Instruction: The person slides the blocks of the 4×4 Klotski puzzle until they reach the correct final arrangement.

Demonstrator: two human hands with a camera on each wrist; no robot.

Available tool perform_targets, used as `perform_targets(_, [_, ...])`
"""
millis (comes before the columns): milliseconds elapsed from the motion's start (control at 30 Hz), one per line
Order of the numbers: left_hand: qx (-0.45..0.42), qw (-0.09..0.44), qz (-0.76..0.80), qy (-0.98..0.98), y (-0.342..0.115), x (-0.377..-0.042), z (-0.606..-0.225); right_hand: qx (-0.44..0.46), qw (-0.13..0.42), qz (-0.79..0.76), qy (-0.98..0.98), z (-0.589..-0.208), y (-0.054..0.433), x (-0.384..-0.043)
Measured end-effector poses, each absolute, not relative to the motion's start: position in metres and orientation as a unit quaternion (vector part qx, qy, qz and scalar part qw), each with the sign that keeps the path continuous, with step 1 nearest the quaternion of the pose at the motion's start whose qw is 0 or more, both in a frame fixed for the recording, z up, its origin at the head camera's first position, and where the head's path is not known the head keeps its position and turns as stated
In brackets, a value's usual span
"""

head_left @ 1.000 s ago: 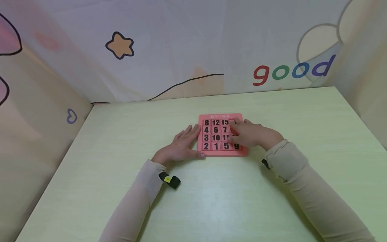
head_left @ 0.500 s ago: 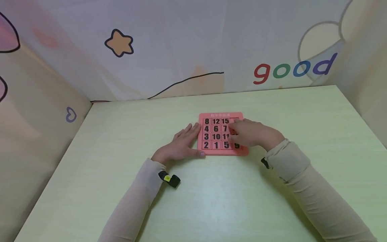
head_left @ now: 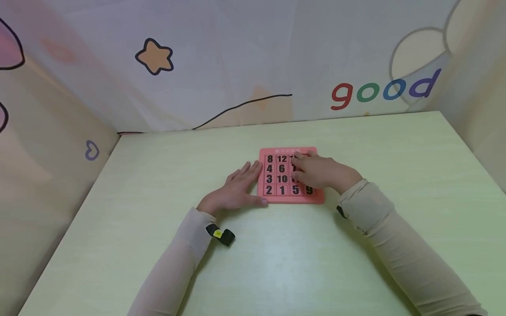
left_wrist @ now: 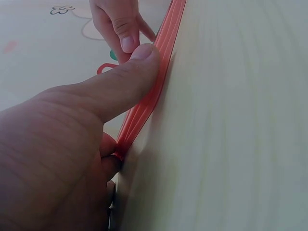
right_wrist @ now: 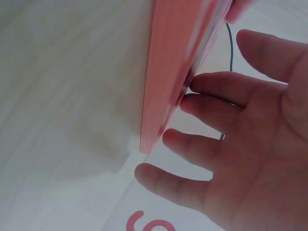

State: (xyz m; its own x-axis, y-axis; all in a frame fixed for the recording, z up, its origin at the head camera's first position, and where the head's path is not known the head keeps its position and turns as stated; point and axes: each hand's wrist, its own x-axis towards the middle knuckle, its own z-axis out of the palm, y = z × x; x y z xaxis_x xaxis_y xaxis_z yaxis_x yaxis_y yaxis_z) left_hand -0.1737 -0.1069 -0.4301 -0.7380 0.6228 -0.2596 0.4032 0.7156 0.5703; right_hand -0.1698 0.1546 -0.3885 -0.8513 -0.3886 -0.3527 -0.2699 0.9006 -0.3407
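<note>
A pink number slide puzzle (head_left: 281,179) with black-numbered tiles lies flat on the table. My left hand (head_left: 233,191) rests at its near left corner, fingers straight and spread against the left side, thumb on the near edge. The thumb (left_wrist: 130,77) shows on the pink rim (left_wrist: 144,108) in the left wrist view. My right hand (head_left: 326,172) lies over the right part, its fingertips on the tiles of the upper middle-right area. Those fingers (right_wrist: 216,86) look extended and apart in the right wrist view, grasping nothing. The hand hides several tiles at the upper right.
The pale green table (head_left: 245,263) surrounds the puzzle. A printed cloth backdrop (head_left: 237,57) with a star and the word "good" stands along the far edge and both sides. Black straps (head_left: 221,235) sit at the wrists.
My right hand has moved slightly left across the puzzle, now covering part of the third column, including most of the 15 and 7. The left hand has stayed in place.
</note>
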Motion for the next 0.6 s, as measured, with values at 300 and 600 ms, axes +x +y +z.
perform_targets(300, [0.283,0.221,0.238,0.902,-0.108,-0.1739,-0.4319,-0.149,0.2,-0.115,0.961,-0.3854,0.1533,-0.167])
perform_targets(600, [0.287,0.221,0.246,0.899,-0.107,-0.1736,-0.43,-0.122,0.199,-0.091,0.968,-0.3844,0.1585,-0.1666])
